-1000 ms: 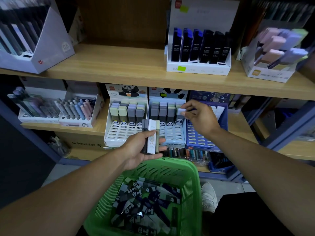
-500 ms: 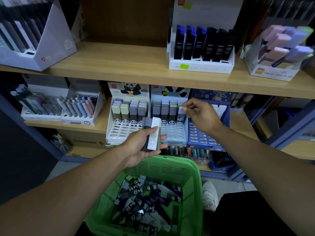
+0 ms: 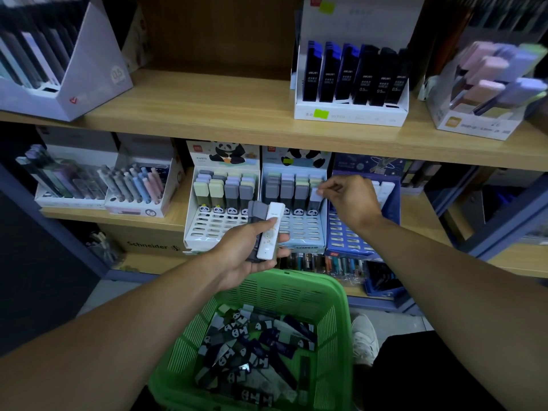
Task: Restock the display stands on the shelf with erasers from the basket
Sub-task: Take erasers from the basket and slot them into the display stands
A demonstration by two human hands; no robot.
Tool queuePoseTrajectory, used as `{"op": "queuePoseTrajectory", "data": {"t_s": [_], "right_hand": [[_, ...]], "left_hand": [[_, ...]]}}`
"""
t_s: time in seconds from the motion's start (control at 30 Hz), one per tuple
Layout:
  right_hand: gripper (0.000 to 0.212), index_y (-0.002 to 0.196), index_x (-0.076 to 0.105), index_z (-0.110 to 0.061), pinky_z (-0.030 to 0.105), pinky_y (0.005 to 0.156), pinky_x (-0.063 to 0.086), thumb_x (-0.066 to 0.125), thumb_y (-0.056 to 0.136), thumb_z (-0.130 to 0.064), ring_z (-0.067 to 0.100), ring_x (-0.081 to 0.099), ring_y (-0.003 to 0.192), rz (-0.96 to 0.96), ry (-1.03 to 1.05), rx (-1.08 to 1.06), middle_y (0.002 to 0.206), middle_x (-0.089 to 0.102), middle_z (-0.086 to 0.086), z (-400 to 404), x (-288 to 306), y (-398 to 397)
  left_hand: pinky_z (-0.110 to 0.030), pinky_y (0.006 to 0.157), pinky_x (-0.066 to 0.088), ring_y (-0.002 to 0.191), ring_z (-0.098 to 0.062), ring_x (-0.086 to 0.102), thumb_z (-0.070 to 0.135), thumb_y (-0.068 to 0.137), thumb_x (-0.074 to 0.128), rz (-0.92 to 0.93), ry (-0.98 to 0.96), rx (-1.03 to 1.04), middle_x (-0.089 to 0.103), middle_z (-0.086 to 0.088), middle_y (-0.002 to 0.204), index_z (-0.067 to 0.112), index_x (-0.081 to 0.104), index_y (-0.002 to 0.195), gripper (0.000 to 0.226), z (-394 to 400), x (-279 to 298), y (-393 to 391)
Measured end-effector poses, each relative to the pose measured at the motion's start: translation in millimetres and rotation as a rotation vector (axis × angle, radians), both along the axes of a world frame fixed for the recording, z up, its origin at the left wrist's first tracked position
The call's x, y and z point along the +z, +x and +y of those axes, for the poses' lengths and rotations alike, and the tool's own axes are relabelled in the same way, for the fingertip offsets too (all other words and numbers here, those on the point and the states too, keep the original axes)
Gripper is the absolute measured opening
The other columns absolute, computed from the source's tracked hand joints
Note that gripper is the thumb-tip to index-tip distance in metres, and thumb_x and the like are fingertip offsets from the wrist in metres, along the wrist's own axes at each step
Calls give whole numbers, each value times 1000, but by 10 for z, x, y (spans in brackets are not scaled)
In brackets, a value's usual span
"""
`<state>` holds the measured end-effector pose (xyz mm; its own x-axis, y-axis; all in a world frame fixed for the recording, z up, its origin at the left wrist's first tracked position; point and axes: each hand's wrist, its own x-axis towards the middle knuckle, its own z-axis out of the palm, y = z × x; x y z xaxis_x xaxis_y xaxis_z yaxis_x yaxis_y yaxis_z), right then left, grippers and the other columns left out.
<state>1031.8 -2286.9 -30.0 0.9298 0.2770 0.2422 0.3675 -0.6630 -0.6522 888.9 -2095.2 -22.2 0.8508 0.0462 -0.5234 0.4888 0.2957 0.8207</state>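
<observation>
A green basket (image 3: 332, 295) below me holds several panda-print erasers (image 3: 252, 345). My left hand (image 3: 246, 256) grips a small bundle of erasers (image 3: 268, 229), a white one in front and grey ones behind, above the basket. My right hand (image 3: 353, 203) pinches a pale eraser (image 3: 315, 197) at the right column of the light-blue panda display stand (image 3: 293, 232). The white panda display stand (image 3: 207, 229) sits to its left, and both stands show rows of erasers at the back with bare slots in front.
A dark blue display stand (image 3: 355, 241) sits right of my right hand. Pen boxes (image 3: 98, 188) stand at the left of the same shelf. The upper wooden shelf (image 3: 207, 111) carries lead-refill boxes (image 3: 353, 84) and other displays. A white shoe (image 3: 364, 339) shows beside the basket.
My right hand stays at the right column of the light-blue stand with the pale eraser; the view has shifted slightly. My left hand keeps its bundle.
</observation>
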Motion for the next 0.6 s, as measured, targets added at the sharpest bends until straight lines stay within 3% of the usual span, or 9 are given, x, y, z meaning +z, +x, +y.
{"op": "queuePoseTrajectory", "data": {"t_s": [0.1, 0.17, 0.27, 0.33, 0.5, 0.6], "right_hand": [[17, 107, 76, -13, 30, 87, 55, 69, 95, -23, 5, 59, 75, -41, 13, -34, 103, 74, 3, 28, 32, -23], [17, 104, 75, -17, 30, 81, 56, 71, 93, -29, 11, 64, 78, -43, 98, -39, 93, 72, -2, 68, 94, -55], [14, 95, 73, -19, 31, 68, 58, 72, 91, -33, 17, 68, 67, 256, 240, 105, 81, 71, 3, 160, 219, -200], [23, 102, 73, -15, 30, 65, 59, 75, 87, -33, 19, 68, 65, 500, 292, 206, 84, 73, 9, 221, 255, -324], [21, 100, 71, -5, 28, 66, 61, 77, 86, -19, 20, 71, 69, 609, 389, 221, 86, 75, 15, 253, 234, -420], [16, 101, 69, -3, 24, 64, 60, 73, 89, -13, 17, 71, 67, 648, 470, 164, 85, 74, 13, 147, 275, -389]], "left_hand": [[-28, 55, 57, 90, -24, 75, 30, 104, 50, -10, -48, -16, 76, -5, 109, 16, 56, 127, 28, 14, 4, -4], [-28, 56, 57, 92, -24, 75, 28, 104, 50, -19, -54, -24, 76, -5, 109, 16, 56, 126, 26, 11, 10, -9], [-27, 55, 57, 91, -20, 75, 29, 101, 54, -41, -33, -30, 76, -3, 108, 17, 58, 124, 26, 2, 15, -12], [-25, 55, 55, 88, -18, 75, 31, 99, 59, -51, -12, -30, 77, -2, 106, 16, 61, 122, 27, -6, 11, -13], [-23, 54, 54, 88, -18, 76, 33, 89, 71, -55, 22, -1, 78, -3, 100, 13, 65, 120, 37, -64, -18, -2], [-25, 57, 58, 91, -22, 75, 38, 91, 67, -44, -7, -11, 77, -9, 103, 13, 67, 117, 36, -91, -5, 24]]}}
